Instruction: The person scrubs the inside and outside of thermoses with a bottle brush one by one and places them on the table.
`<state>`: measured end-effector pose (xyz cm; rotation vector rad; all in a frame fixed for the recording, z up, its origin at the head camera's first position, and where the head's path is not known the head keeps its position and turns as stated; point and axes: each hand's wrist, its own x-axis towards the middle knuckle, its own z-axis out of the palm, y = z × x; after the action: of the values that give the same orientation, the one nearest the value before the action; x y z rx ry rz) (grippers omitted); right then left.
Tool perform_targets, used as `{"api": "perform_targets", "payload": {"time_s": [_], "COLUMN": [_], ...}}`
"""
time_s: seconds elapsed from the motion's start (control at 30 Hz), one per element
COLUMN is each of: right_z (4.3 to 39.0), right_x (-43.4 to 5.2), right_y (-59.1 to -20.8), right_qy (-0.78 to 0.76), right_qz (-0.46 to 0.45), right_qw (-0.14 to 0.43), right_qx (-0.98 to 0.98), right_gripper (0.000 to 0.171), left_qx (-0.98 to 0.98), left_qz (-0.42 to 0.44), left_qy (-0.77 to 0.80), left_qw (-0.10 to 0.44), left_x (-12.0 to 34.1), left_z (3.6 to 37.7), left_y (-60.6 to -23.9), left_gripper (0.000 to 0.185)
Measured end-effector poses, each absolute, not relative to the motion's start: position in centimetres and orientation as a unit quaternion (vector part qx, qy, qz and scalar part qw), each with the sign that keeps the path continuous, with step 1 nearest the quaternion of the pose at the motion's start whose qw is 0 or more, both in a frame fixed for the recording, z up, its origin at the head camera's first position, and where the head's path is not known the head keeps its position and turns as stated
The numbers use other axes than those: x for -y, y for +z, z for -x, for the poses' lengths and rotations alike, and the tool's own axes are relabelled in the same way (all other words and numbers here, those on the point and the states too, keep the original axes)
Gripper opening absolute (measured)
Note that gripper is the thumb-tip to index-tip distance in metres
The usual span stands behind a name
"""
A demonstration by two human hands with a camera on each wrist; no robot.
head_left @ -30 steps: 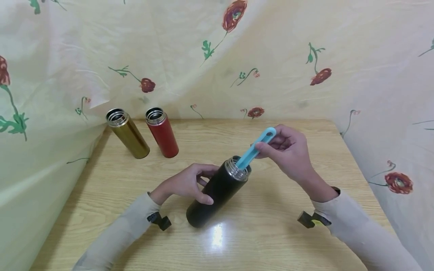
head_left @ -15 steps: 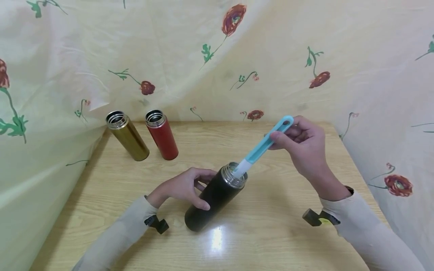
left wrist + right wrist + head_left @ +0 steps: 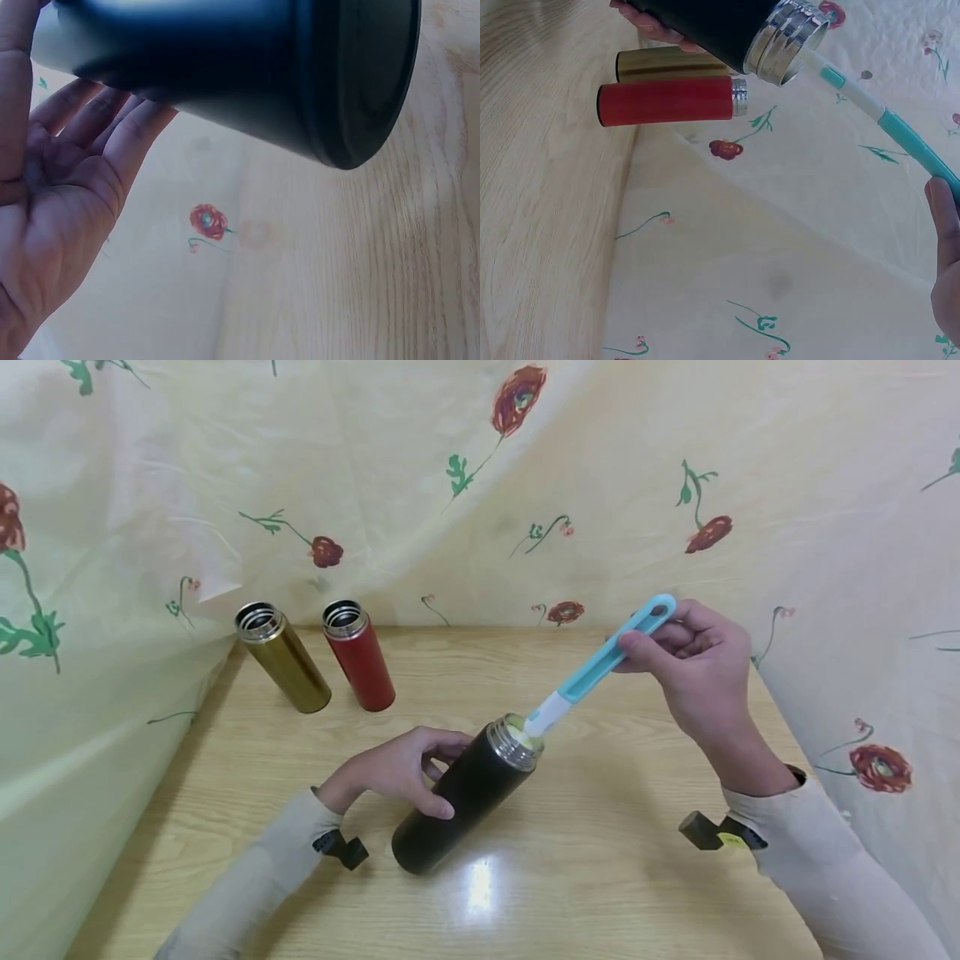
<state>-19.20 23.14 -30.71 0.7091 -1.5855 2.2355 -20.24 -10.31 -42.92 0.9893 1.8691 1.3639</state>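
Observation:
A black flask [image 3: 461, 797] leans on the wooden table [image 3: 600, 860], mouth tilted up to the right. My left hand [image 3: 397, 770] grips its body; the left wrist view shows the flask's base [image 3: 360, 82] above my palm [image 3: 52, 202]. My right hand [image 3: 693, 664] pinches the blue handle of a bottle brush [image 3: 600, 664]. The brush's white neck and pale sponge tip sit at the flask's steel mouth [image 3: 513, 739]. The right wrist view shows that same brush [image 3: 885, 120] coming out of the mouth [image 3: 787, 41].
A gold flask [image 3: 281, 656] and a red flask [image 3: 358, 653] stand open at the table's back left, both also seen as gold flask [image 3: 675, 66] and red flask [image 3: 667, 100]. A flowered cloth [image 3: 480, 485] hangs behind and at both sides.
My right hand has drawn the brush up and to the right, out of the flask, so its white neck and sponge tip now show. The flask has shifted slightly left in my left hand.

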Motion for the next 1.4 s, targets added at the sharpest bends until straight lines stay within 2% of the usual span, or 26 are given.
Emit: {"api": "perform_targets", "payload": {"time_s": [0.67, 1.0, 1.4], "right_z": [19.7, 19.4, 19.1], "right_x": [-24.2, -23.7, -23.2], "right_y": [-29.0, -28.8, -30.6], "right_qy": [0.814, 0.796, 0.812], "right_qz": [-0.211, -0.18, -0.222], "right_qw": [0.19, 0.241, 0.189], "right_qx": [0.507, 0.526, 0.506], "right_gripper": [0.017, 0.012, 0.016], "left_qx": [-0.674, -0.711, -0.709], "left_qz": [-0.386, -0.369, -0.36], "left_qy": [0.531, 0.524, 0.525], "left_qw": [0.339, 0.289, 0.305], "left_x": [11.0, 10.6, 10.8], "left_z": [19.7, 19.6, 19.7], "left_y": [-43.9, -43.5, -44.2], "left_gripper": [0.081, 0.078, 0.077]}}
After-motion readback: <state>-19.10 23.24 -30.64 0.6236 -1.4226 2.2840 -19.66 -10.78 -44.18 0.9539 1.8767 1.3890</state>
